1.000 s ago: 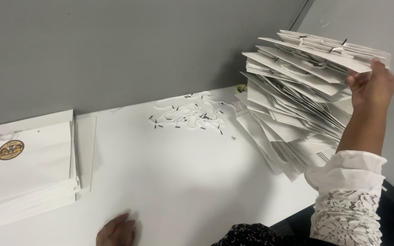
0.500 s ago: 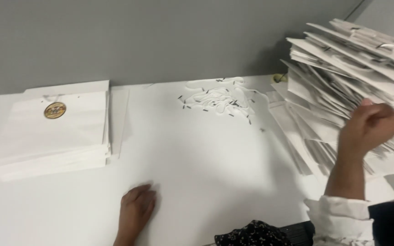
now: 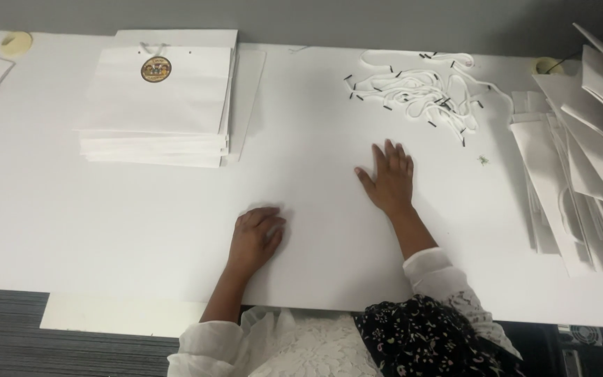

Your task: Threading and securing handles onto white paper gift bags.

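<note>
On a white table (image 3: 106, 230), a person's two bare hands rest palm-down with nothing in their grasp: the left hand (image 3: 256, 234) lies near the front edge with fingers (image 3: 268, 222) loosely curled against the surface, while the right hand (image 3: 387, 178) sits further out, fingers (image 3: 392, 155) spread flat and pointing toward a tangle of white cords (image 3: 423, 89) with dark tips, near but not touching it. At far left stands a squared stack of flat white bags (image 3: 158, 105), the top one bearing a round gold seal (image 3: 155, 68); at far right a looser fan of white bags (image 3: 581, 146) leans and spills across the table. Judging by the two piles, a good share appears finished and stacked, with many bags and the cords seemingly yet to be handled
</note>
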